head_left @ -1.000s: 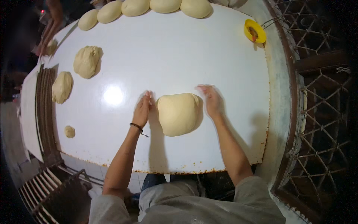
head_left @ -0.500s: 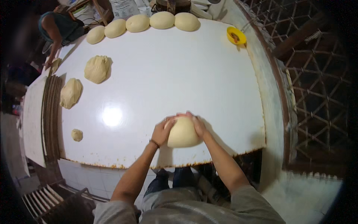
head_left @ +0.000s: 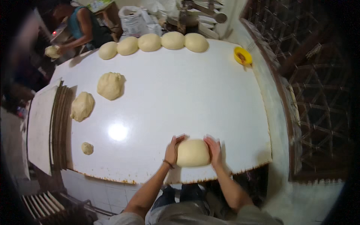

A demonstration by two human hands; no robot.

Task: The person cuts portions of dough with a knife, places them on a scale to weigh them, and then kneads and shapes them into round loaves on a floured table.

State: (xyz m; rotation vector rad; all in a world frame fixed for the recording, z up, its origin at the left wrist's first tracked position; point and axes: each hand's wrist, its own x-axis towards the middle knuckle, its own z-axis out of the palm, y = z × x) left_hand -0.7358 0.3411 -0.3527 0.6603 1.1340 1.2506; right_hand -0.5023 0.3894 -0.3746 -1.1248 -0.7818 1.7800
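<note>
A large, smooth lump of pale dough (head_left: 193, 153) rests on the white tabletop near its front edge. My left hand (head_left: 173, 150) presses its palm along the dough's left side, with the fingers reaching forward. On the right side, my right hand (head_left: 213, 150) does the same, its fingertips slightly blurred. Between them the two hands hold the dough, which looks wide and rounded at the corners. A dark bracelet (head_left: 168, 164) circles my left wrist.
Several smooth dough balls (head_left: 150, 42) line the table's far edge. Rougher lumps (head_left: 110, 86) (head_left: 82, 106) and a small piece (head_left: 87, 148) lie at left. Stacked boards (head_left: 60, 127) lean on the left edge. A yellow bowl (head_left: 243, 56) sits far right. A co-worker (head_left: 84, 26) handles dough far left.
My hands have gone from wrapping the dough's far side to lying along its left and right sides. The co-worker has lifted a dough lump off the table's far left corner.
</note>
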